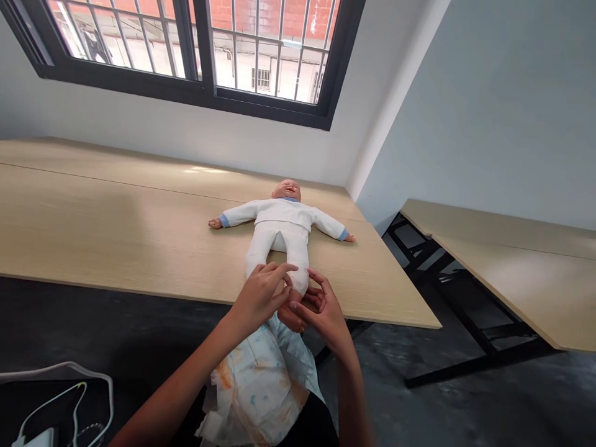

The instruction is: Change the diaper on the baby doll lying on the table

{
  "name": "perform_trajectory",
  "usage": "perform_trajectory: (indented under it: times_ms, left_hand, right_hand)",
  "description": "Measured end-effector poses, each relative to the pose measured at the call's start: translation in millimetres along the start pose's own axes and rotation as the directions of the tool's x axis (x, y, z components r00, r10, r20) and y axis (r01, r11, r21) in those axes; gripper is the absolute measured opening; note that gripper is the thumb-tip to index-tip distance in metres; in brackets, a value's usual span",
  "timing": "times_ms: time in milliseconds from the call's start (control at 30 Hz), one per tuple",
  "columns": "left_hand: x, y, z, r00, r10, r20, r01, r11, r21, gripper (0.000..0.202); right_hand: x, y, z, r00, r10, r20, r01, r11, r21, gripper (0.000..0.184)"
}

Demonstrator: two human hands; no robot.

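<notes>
A baby doll (285,211) in a white top with blue cuffs and white trousers (298,251) lies face up on a light wooden table (153,230), arms spread. Its bare foot (292,320) sticks out past the near edge, towards me. My left hand (265,288) is closed at the lower hem of the trouser leg on the right of the picture, index finger reaching over the cloth. From the other side my right hand (326,310) curls round that same leg, thumb at the bare ankle. The doll's other foot is hidden behind my left hand.
A crumpled white diaper (265,379) with orange and blue marks lies across my lap. Another wooden table (503,248) with black folding legs stands at the right. White cables (69,372) are at lower left. A barred window (205,56) is behind the table.
</notes>
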State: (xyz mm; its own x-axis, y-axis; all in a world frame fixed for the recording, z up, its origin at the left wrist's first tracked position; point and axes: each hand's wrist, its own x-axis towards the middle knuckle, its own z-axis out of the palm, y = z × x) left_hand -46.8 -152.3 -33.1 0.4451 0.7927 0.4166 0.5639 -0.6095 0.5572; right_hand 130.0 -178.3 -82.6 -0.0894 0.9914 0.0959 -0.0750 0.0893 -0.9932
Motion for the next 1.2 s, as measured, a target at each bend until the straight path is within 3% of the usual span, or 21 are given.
perform_trajectory:
  times_ms: [233,333,700,900,1033,1133,1200]
  left_hand:
    - [4,-1,-0.6,0.999,-0.046,-0.015,0.043,0.989,-0.142,0.026]
    - [4,-3,0.3,0.999,-0.039,-0.026,0.034,0.985,-0.172,0.017]
    - [6,-15,-3.8,0.998,-0.055,-0.02,0.048,0.967,-0.251,0.01]
    - [-33,-27,-6.1,0.97,-0.073,-0.233,0.041,0.99,-0.138,0.032]
    - [-62,-30,2.5,0.97,-0.15,-0.19,0.131,0.985,-0.11,0.056]
    - [-71,-28,8.0,0.96,-0.192,-0.202,0.166,0.976,-0.141,0.055]
    - [-74,-27,9.8,0.945,-0.221,-0.239,0.176,0.965,-0.196,0.051]
  right_hand:
    - [0,1,0,1.0,-0.014,-0.015,0.014,0.999,-0.045,0.077]
    - [0,1,0,0.999,-0.03,-0.017,0.029,0.998,-0.055,0.076]
    - [-1,2,2,0.998,-0.031,-0.048,0.028,0.998,-0.064,0.076]
    - [-8,2,8,0.996,-0.028,-0.088,0.025,0.999,-0.035,0.071]
    - [-25,4,18,0.984,-0.081,-0.16,0.055,0.986,-0.159,0.07]
    - [-38,8,26,0.966,-0.185,-0.183,0.127,0.949,-0.289,0.071]
    - [-42,11,31,0.95,-0.252,-0.182,0.174,0.917,-0.358,0.059]
